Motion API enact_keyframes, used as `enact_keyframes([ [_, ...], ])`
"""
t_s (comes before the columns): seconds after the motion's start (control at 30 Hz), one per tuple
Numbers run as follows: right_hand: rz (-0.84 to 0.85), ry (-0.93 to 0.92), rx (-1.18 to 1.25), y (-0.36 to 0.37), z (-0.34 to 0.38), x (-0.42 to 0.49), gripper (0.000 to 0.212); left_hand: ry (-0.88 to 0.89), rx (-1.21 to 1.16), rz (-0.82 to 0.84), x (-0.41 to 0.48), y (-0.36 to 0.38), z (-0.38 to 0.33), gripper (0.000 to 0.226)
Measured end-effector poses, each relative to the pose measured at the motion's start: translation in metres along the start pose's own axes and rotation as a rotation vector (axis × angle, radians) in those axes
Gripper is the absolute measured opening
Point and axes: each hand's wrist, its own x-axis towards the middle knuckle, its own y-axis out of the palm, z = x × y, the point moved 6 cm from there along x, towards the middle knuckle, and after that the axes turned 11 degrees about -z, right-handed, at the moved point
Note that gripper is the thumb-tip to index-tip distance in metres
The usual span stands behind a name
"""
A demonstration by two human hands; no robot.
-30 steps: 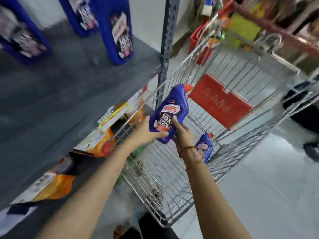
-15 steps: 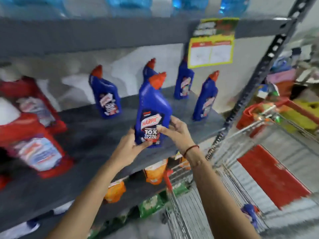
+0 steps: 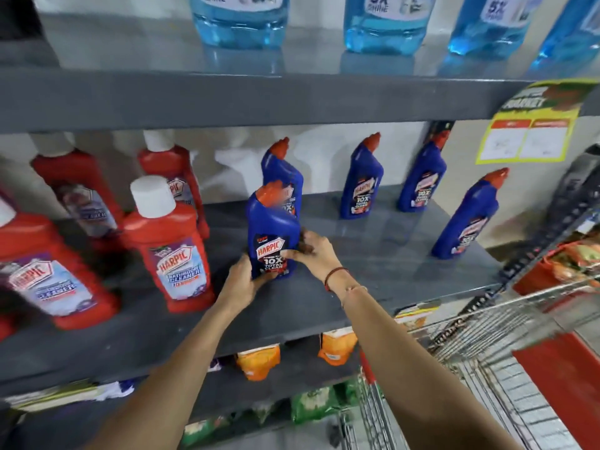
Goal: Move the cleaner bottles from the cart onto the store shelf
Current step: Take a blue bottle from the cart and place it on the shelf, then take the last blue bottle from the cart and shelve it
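Observation:
A blue cleaner bottle [image 3: 272, 228] with an orange cap stands upright on the grey shelf [image 3: 373, 254], its base on the board. My left hand [image 3: 244, 278] grips its lower left side and my right hand [image 3: 314, 253] holds its lower right side. Another blue bottle [image 3: 285, 170] stands right behind it. Three more blue bottles [image 3: 361, 186] [image 3: 422, 180] [image 3: 467, 219] stand further right on the same shelf. The wire cart [image 3: 480, 319] is at the lower right; no bottle shows inside it in this view.
Red bathroom cleaner bottles [image 3: 175, 248] with white caps fill the shelf's left side. Light blue bottles [image 3: 240, 24] stand on the shelf above. Orange and green pouches [image 3: 259, 360] lie on lower shelves. A yellow price sign [image 3: 532, 131] hangs at the right.
Both hands lifted the blue bottle out of the cart, carried it left and up, and set it upright on the shelf in front of another blue bottle.

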Motion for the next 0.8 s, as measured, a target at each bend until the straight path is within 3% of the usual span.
enact_keyframes([
  [0.13, 0.006, 0.025, 0.033, 0.002, -0.004, 0.000, 0.045, 0.057, 0.095, -0.046, 0.001, 0.001, -0.005, 0.048],
  [0.27, -0.013, 0.047, 0.106, 0.000, -0.009, -0.005, 0.052, 0.027, 0.165, -0.095, -0.006, -0.001, -0.007, 0.059],
  [0.37, -0.126, 0.081, 0.158, -0.024, -0.014, -0.015, 0.048, 0.041, 0.152, -0.332, -0.041, -0.008, -0.018, 0.076],
  [0.47, -0.302, 0.102, 0.247, -0.075, -0.032, -0.035, 0.028, 0.133, 0.017, -0.492, -0.104, 0.009, -0.041, 0.064],
  [0.6, -0.616, 0.218, 0.368, -0.161, -0.081, -0.080, 0.010, 0.297, -0.013, -0.110, -0.157, 0.089, -0.060, 0.046],
  [0.8, -0.992, 0.577, 0.305, -0.272, -0.191, -0.178, 0.022, 0.408, 0.066, 0.456, -0.190, 0.228, -0.070, 0.042],
])
